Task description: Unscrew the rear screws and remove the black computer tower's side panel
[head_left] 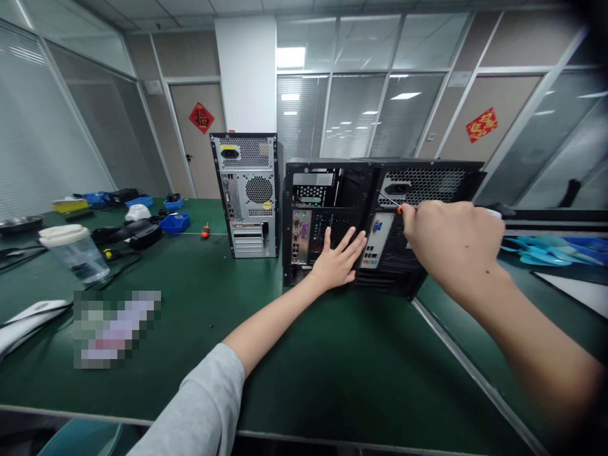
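Observation:
Two black computer cases stand side by side with their rear panels towards me. My left hand (335, 261) lies with fingers spread against the back of the left black computer case (327, 166), near its ports. My right hand (451, 237) is wrapped round a screwdriver (400, 209); its thin shaft and a bit of orange handle show. The shaft points up and left to the back of the right black computer case (432, 183), just below the power socket. Whether the tip sits in a screw is too small to tell. Most of the handle is hidden in my fist.
A silver-backed computer case (259, 190) stands further left. Beside it are an orange screwdriver (205, 231) and a blue parts bin (175, 222). A lidded clear cup (76, 253) and cables are at the left. Blue objects (546, 250) lie at the right, past a metal seam.

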### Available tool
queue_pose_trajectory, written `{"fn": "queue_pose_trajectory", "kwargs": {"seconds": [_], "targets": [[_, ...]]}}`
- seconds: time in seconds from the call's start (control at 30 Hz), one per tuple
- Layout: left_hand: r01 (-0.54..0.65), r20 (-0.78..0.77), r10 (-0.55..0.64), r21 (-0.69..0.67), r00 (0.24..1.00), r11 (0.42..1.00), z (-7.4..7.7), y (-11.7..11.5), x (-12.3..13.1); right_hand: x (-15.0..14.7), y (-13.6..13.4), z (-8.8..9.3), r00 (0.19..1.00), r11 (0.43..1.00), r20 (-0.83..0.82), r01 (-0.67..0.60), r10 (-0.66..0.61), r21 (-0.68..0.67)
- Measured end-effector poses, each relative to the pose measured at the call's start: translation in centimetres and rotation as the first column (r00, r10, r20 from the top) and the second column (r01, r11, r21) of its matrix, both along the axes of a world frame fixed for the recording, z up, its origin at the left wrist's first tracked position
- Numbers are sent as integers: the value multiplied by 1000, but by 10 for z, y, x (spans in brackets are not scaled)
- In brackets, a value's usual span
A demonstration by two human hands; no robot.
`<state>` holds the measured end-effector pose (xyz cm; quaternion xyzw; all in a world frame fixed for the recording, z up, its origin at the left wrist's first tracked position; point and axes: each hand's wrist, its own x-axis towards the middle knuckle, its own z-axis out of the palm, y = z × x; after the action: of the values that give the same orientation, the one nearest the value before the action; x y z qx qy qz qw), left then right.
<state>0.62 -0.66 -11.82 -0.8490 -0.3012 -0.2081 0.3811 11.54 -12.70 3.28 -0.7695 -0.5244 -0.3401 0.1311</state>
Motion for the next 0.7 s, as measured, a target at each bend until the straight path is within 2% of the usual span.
{"fn": "queue_pose_trajectory", "kwargs": {"seconds": [0.37,0.53,0.7], "targets": [[-1,-1,1,0,1000,1000,1,-1,-1,1,3,-2,999,1000,-27,-19,19,11],[-10,-16,10,-7,1000,1000,2,-2,-1,3,3,-5,998,998,26,-62,62,-24],[-22,-26,22,-8,999,1000,3,-1,-1,3,-1,-4,996,999,84,-36,39,-37]]}}
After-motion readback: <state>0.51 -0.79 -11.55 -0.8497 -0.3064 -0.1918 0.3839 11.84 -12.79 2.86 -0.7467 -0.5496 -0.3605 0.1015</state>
